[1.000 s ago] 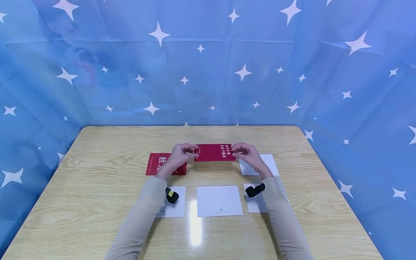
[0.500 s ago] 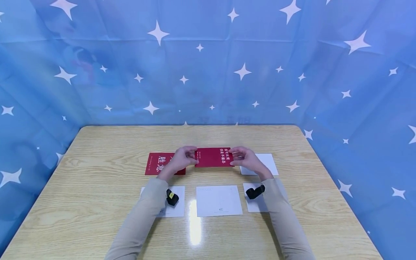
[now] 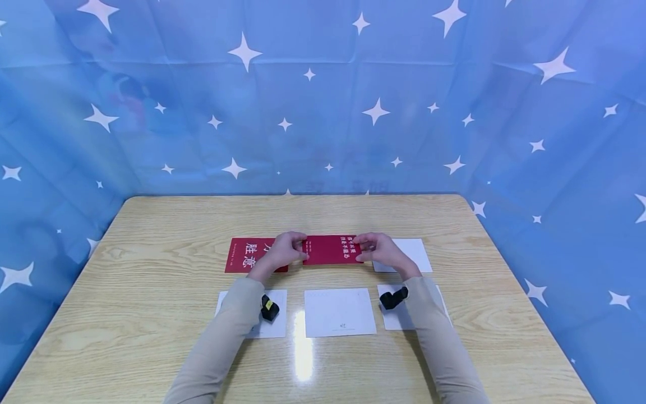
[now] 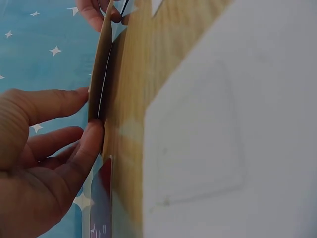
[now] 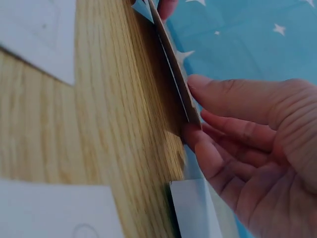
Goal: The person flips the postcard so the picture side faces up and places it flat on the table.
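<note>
A red card with white Chinese characters is stretched between two hands over the middle of the table. My left hand pinches its left edge, thumb against fingers. At the opposite edge my right hand grips it the same way. Seen nearly edge-on in the left wrist view, the card is thin and close above the wood, with a dark shadow beside it. The right wrist view likewise shows the card between thumb and fingers. Another red card lies partly behind the left hand and wrist.
A white card lies beyond the right wrist. Nearer on the wooden table are three white cards: a left one, a middle one and a right one, the outer two partly under the sleeves. A starred blue curtain surrounds the table.
Both hands have brought the red card down and slightly toward the person. Their hold at its two edges stays, and the cards on the table have not moved.
</note>
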The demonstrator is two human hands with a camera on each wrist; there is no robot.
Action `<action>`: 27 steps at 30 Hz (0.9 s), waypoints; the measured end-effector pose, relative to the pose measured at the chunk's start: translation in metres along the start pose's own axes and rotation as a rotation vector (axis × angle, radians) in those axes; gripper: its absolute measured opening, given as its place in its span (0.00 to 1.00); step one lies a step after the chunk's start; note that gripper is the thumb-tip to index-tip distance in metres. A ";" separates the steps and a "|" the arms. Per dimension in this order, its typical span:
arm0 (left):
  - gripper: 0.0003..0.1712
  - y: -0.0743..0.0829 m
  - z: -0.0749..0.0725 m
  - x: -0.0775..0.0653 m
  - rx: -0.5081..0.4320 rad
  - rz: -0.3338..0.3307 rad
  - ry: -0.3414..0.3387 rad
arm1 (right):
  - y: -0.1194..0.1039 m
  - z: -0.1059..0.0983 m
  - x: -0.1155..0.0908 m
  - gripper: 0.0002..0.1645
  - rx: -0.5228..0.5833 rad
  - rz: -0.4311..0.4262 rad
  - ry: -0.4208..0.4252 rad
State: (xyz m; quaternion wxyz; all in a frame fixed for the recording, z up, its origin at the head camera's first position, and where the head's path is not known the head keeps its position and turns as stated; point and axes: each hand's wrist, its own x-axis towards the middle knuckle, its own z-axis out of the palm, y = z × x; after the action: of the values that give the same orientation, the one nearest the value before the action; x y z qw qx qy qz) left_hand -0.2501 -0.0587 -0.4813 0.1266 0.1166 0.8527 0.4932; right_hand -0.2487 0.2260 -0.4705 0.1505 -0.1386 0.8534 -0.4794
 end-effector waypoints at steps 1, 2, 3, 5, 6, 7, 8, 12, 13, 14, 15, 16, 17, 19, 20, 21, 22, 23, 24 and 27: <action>0.31 0.001 0.000 0.000 0.012 0.005 0.000 | 0.000 0.000 0.000 0.25 -0.012 -0.005 0.000; 0.31 0.001 0.000 0.000 0.024 0.007 -0.002 | 0.000 0.000 0.000 0.24 -0.025 -0.006 -0.001; 0.31 0.002 0.000 0.000 0.038 0.012 -0.001 | 0.000 0.000 0.001 0.24 -0.035 -0.006 -0.002; 0.31 0.004 0.001 0.000 0.069 0.023 0.002 | 0.000 0.000 0.001 0.22 -0.051 -0.006 -0.005; 0.31 0.006 0.001 -0.001 0.084 0.026 0.003 | 0.000 0.000 0.001 0.22 -0.058 -0.007 -0.010; 0.31 0.007 0.001 -0.001 0.099 0.026 0.003 | -0.001 0.000 0.002 0.21 -0.061 -0.004 -0.013; 0.30 0.008 0.002 -0.001 0.116 0.025 0.004 | -0.001 0.000 0.002 0.21 -0.059 -0.004 -0.017; 0.30 0.012 0.003 -0.001 0.166 0.013 0.001 | -0.001 0.000 0.003 0.20 -0.051 0.002 -0.035; 0.30 0.013 0.003 -0.001 0.174 0.011 -0.001 | -0.001 0.001 0.003 0.20 -0.051 0.004 -0.038; 0.30 0.013 0.004 -0.001 0.180 0.007 0.000 | -0.001 0.001 0.003 0.20 -0.051 0.006 -0.041; 0.30 0.014 0.004 -0.001 0.185 0.002 -0.001 | -0.001 0.001 0.002 0.19 -0.056 0.009 -0.043; 0.30 0.015 0.004 -0.001 0.190 -0.005 -0.001 | -0.001 0.000 0.002 0.19 -0.062 0.009 -0.044; 0.30 0.015 0.004 -0.001 0.194 -0.013 0.000 | -0.001 0.000 0.002 0.18 -0.068 0.011 -0.045; 0.31 0.016 0.004 -0.001 0.202 -0.029 0.001 | -0.001 0.000 0.003 0.17 -0.082 0.006 -0.045; 0.31 0.017 0.004 -0.001 0.210 -0.036 0.002 | -0.002 0.000 0.003 0.16 -0.094 0.004 -0.044; 0.31 0.018 0.005 -0.001 0.219 -0.039 0.001 | -0.002 0.000 0.003 0.15 -0.106 0.000 -0.041; 0.31 0.019 0.005 -0.001 0.232 -0.037 0.001 | -0.002 0.000 0.003 0.15 -0.115 -0.003 -0.037; 0.31 0.020 0.005 -0.001 0.247 -0.033 -0.001 | -0.002 0.001 0.003 0.14 -0.123 -0.006 -0.033; 0.31 0.021 0.006 -0.001 0.265 -0.030 -0.003 | -0.002 0.001 0.003 0.14 -0.131 -0.009 -0.031; 0.29 0.023 0.007 -0.001 0.329 -0.014 -0.006 | -0.003 0.003 0.004 0.13 -0.146 -0.011 -0.029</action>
State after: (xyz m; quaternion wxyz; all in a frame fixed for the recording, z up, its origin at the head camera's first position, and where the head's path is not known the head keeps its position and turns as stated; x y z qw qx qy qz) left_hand -0.2454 -0.0421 -0.4645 0.1119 0.1312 0.9223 0.3458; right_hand -0.2504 0.2205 -0.4695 0.1497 -0.1608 0.8831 -0.4145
